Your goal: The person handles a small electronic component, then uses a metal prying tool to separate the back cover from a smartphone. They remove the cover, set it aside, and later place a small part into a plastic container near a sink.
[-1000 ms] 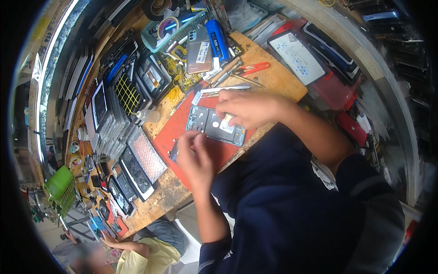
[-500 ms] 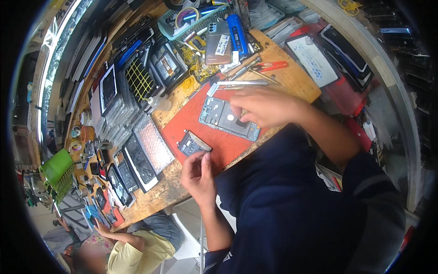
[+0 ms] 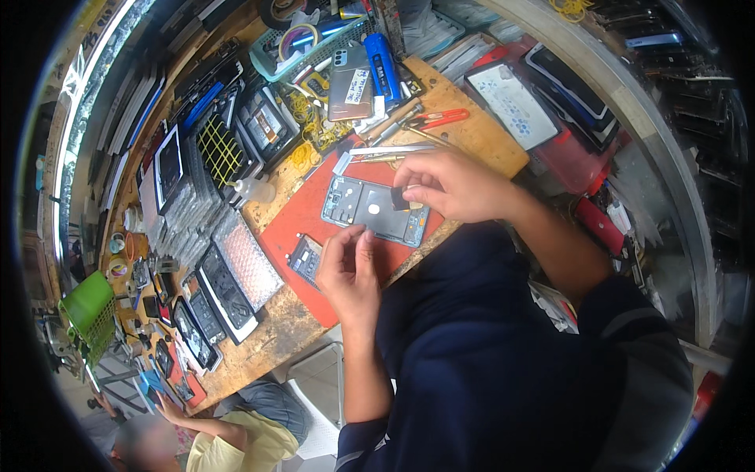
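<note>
My right hand [image 3: 444,186] pinches a small dark flat piece [image 3: 400,198] over the right part of an opened phone frame [image 3: 363,203]. The frame lies on a red mat [image 3: 291,222], its grey inner side up, with a round white spot near the middle. At the frame's near edge is my left hand [image 3: 346,267], fingers curled and thumb close to the fingertips; anything between them is too small to make out. Just left of that hand, a small dark phone part [image 3: 303,258] rests on the mat, partly covered by the fingers.
Beyond the frame lie metal tools [image 3: 385,153] and red-handled pliers [image 3: 440,119]. A labelled phone [image 3: 351,86] and a blue device [image 3: 382,67] are farther back. To the left stand a clear bottle [image 3: 253,189] and bubble wrap [image 3: 248,256]. A person in yellow [image 3: 244,440] sits lower left.
My left hand has moved from the small phone part toward the frame's near edge. My right hand has lifted slightly, and the dark piece in it now shows. The whole view has shifted a little.
</note>
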